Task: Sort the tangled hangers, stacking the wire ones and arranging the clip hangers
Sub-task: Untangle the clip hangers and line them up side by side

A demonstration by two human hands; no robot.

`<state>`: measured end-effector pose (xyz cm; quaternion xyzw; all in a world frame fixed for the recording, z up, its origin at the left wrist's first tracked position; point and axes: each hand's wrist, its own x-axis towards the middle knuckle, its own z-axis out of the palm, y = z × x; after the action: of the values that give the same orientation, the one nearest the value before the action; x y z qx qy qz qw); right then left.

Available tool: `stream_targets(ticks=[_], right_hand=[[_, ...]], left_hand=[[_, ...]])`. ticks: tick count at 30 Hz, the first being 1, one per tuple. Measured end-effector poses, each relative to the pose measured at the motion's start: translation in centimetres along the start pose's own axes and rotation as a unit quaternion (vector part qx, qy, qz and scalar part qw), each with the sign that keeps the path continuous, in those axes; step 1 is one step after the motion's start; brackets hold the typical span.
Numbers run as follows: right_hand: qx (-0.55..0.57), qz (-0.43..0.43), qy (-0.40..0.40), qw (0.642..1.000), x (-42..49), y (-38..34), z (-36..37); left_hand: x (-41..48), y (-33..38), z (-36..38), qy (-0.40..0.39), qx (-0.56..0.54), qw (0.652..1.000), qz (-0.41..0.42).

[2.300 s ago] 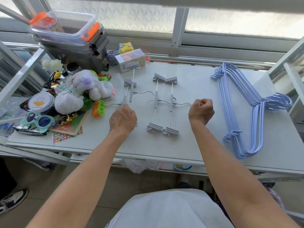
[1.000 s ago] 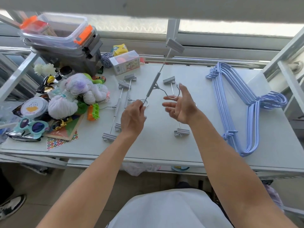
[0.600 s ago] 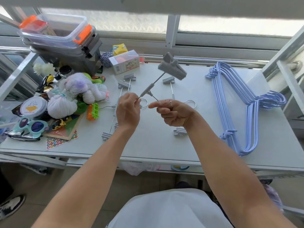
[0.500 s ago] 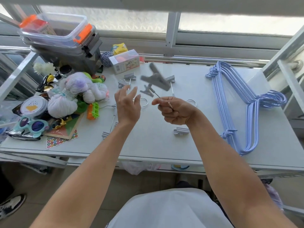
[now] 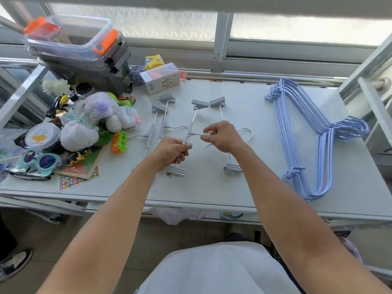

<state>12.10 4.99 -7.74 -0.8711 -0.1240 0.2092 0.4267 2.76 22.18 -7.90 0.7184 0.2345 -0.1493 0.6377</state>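
Left of the left hand, two clip hangers lie flat on the table. Their bars lie side by side, running away from the person, and their hooks point right.

The left hand is closed around the lower half of the bar of a third clip hanger. The long axis of this bar runs from a near clip beside the left wrist, up and slightly right, to a far clip beyond both hands. Its hook projects right from mid-bar. The right hand pinches that wire between thumb and fingertips.

The hands sit close together without touching. Whether the bar rests on the table cannot be determined.

Beneath the right hand lies a fourth clip hanger, roughly parallel to the held bar. Well right of that hand, the blue wire hangers lie stacked.

Judgement: the held hanger probably goes down parallel to its neighbours, in the gap between them. The left hand sets the axis and the right hand sets the hook direction.
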Motion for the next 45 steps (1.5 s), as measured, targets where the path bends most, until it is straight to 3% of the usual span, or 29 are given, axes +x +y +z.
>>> stream_targets(ticks=[3, 5, 7, 8, 13, 18, 24, 37, 45], right_hand=[[-0.083, -0.010, 0.151, 0.985, -0.2, 0.0, 0.4], [-0.126, 0.032, 0.236, 0.963, -0.4, 0.3, 0.2], [-0.159, 0.112, 0.209, 0.958, -0.7, 0.8, 0.0], [-0.162, 0.136, 0.174, 0.962, -0.8, 1.1, -0.1], [-0.097, 0.143, 0.122, 0.977, -0.6, 1.8, 0.4], [0.018, 0.145, 0.101, 0.984, -0.7, 1.6, 1.5], [-0.028, 0.128, 0.113, 0.985, -0.8, 1.1, 1.3], [-0.084, 0.173, 0.121, 0.974, -0.9, 0.4, 1.1], [-0.107, 0.152, 0.112, 0.976, -1.1, 0.5, 0.9]], left_hand=[[0.9, -0.8, 1.2, 0.095, 0.079, 0.992, 0.014], [1.0, -1.2, 1.7, 0.179, 0.243, 0.952, 0.042], [0.6, -1.4, 2.2, 0.230, 0.381, 0.893, 0.063], [0.5, -1.5, 2.3, 0.243, 0.401, 0.880, 0.078], [0.7, -2.3, 3.1, 0.251, 0.351, 0.891, 0.143], [1.0, -2.3, 3.5, 0.248, 0.341, 0.895, 0.143], [1.2, -2.3, 4.1, 0.223, 0.367, 0.893, 0.135], [1.9, -2.7, 4.6, 0.254, 0.377, 0.879, 0.141], [2.0, -2.4, 4.8, 0.255, 0.373, 0.882, 0.132]])
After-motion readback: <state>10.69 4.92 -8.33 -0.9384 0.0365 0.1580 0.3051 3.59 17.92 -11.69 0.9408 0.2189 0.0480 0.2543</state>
